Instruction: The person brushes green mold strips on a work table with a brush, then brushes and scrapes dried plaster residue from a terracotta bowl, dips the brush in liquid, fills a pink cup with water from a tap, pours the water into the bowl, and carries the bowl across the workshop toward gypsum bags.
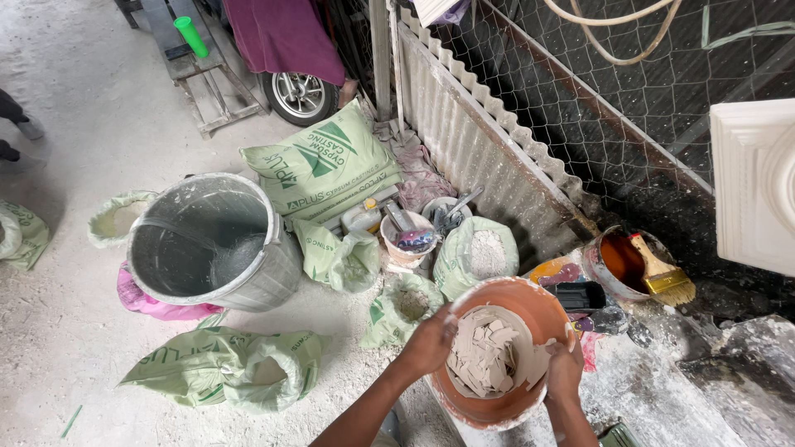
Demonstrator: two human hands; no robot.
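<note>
A grey bin [211, 244] stood well left of the orange bowl [538, 319]. Green sacks [323, 161] lay behind and left of the bowl. Both hands gripped its rim, left hand [426, 343] and right hand [565, 372] closed around it, broken plaster pieces [489, 356] inside.

One orange bowl [530, 302], one grey bin [248, 281], one brush [662, 273], at least five green sacks, two hands.

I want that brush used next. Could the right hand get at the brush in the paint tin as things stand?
Probably yes. The brush rests across the open paint tin with its handle uncovered. The right hand is on the orange bowl close by; it would have to let go first.
</note>
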